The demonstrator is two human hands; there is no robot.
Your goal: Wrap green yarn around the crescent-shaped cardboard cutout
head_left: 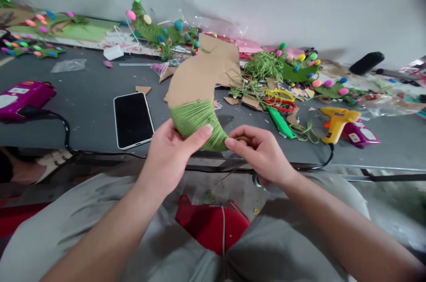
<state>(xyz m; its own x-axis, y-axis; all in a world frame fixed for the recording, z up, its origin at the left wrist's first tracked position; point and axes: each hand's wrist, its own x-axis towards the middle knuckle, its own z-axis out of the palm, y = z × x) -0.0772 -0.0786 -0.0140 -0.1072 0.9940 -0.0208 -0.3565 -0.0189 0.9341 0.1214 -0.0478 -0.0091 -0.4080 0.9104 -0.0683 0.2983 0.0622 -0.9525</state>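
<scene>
A curved brown cardboard shape [196,73] is raised over the table's front edge, its lower part wrapped in green yarn [195,118]. My left hand [171,153] grips the wrapped part from the left, thumb on top and fingers behind. At the lower right tip of the wrapping, my right hand [258,151] is closed, its thumb and index finger pinching the green yarn. Some strands show within its curled fingers. The upper end of the cardboard is bare, with a few loose strands near it.
On the grey table [89,95] lie a phone [133,120], a yellow glue gun [337,122], red-handled scissors [281,103], a green comb-like tool [281,122], tangled yarn [264,67] and purple devices [26,98]. Decorated green shapes [146,25] line the back. Black cables cross the front edge.
</scene>
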